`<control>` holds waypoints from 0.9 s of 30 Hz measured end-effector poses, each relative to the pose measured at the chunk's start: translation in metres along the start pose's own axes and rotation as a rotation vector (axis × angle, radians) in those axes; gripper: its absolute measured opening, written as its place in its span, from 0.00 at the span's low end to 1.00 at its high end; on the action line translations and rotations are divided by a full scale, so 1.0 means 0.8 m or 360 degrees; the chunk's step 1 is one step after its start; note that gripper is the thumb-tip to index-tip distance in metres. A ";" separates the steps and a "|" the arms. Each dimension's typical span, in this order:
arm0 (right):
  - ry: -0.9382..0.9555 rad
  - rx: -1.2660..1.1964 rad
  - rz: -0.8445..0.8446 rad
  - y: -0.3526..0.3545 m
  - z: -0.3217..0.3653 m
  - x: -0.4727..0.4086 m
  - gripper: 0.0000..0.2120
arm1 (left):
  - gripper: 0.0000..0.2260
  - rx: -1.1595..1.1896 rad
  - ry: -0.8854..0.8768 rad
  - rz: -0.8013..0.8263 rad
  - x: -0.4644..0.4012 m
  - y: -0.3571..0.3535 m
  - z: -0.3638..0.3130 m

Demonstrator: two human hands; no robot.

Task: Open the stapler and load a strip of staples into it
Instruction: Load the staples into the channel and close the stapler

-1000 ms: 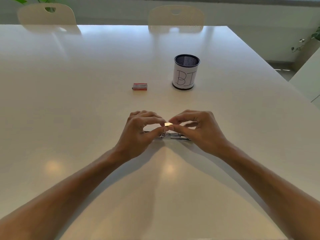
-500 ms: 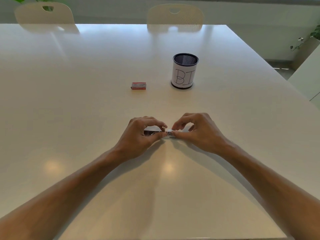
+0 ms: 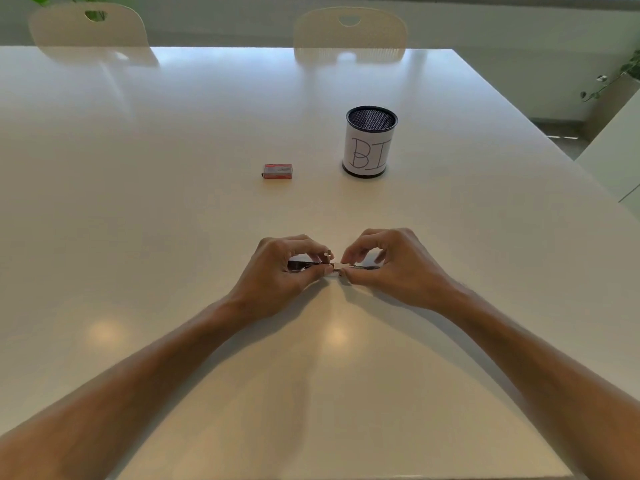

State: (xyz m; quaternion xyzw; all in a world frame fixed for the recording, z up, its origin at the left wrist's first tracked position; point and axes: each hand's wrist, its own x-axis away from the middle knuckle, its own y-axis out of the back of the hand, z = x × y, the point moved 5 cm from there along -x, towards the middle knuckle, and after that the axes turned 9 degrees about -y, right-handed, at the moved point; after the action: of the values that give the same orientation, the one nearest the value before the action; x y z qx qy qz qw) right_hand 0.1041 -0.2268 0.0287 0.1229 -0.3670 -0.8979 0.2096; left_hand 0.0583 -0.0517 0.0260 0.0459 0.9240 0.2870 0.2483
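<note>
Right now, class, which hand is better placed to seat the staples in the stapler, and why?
Probably the right hand: its fingertips pinch the small pale staple strip at the stapler, while the left hand grips and steadies the stapler body on the table.

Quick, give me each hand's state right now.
Left hand: closed, pinching the stapler.
Right hand: closed, pinching the strip of staples at the stapler.

Staple box [image 3: 277, 171] lies left of the cup [image 3: 370, 142], behind both hands.
</note>
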 end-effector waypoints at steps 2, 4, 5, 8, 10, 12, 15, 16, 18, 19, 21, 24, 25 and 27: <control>0.0006 0.0033 0.0002 -0.001 0.001 0.000 0.08 | 0.06 0.0001 0.0001 0.0003 0.000 0.000 0.000; 0.0024 0.0094 -0.0005 -0.001 0.002 0.001 0.08 | 0.07 -0.0004 -0.0004 0.0016 0.000 0.000 0.000; 0.0038 0.0126 -0.0006 -0.001 0.004 0.001 0.09 | 0.07 -0.0005 -0.0008 0.0021 0.000 -0.001 0.000; 0.0073 0.0207 -0.0011 0.001 0.009 0.003 0.13 | 0.07 0.0000 -0.0013 0.0017 0.000 0.000 0.000; 0.0106 0.0225 -0.0035 0.005 0.013 0.005 0.17 | 0.07 -0.0006 -0.0025 0.0009 0.001 0.000 0.000; 0.0179 0.0222 -0.0027 0.008 0.019 0.009 0.18 | 0.06 0.0000 -0.0027 0.0000 0.001 0.000 0.000; 0.0298 0.0328 0.0012 0.004 0.026 0.016 0.15 | 0.06 -0.0005 -0.0024 0.0000 0.000 0.001 0.001; 0.0316 0.0358 0.0017 0.003 0.026 0.017 0.15 | 0.06 -0.0012 -0.0033 0.0002 0.000 0.001 0.001; 0.0317 0.0377 0.0034 0.003 0.024 0.020 0.15 | 0.06 -0.0013 -0.0042 0.0003 0.000 0.001 0.001; 0.0312 0.0384 0.0060 0.003 0.022 0.021 0.15 | 0.06 -0.0009 -0.0039 0.0002 0.000 0.001 0.002; 0.0315 0.0434 0.0126 -0.001 0.019 0.024 0.16 | 0.06 -0.0003 -0.0042 0.0005 0.000 0.001 0.002; 0.0315 0.0530 0.0146 -0.004 0.015 0.028 0.18 | 0.05 0.0005 -0.0049 0.0012 0.000 0.000 0.001; 0.0305 0.0539 0.0129 -0.002 0.013 0.029 0.18 | 0.05 0.0004 -0.0049 0.0015 0.000 0.000 0.001; 0.0284 0.0529 0.0079 0.005 0.008 0.032 0.17 | 0.04 -0.0001 -0.0035 0.0022 0.000 -0.001 0.002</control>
State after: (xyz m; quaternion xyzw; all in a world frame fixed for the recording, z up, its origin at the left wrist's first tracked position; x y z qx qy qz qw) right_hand 0.0801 -0.2371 0.0343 0.2259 -0.4932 -0.8051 0.2401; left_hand 0.0593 -0.0515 0.0246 0.0553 0.9208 0.2884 0.2567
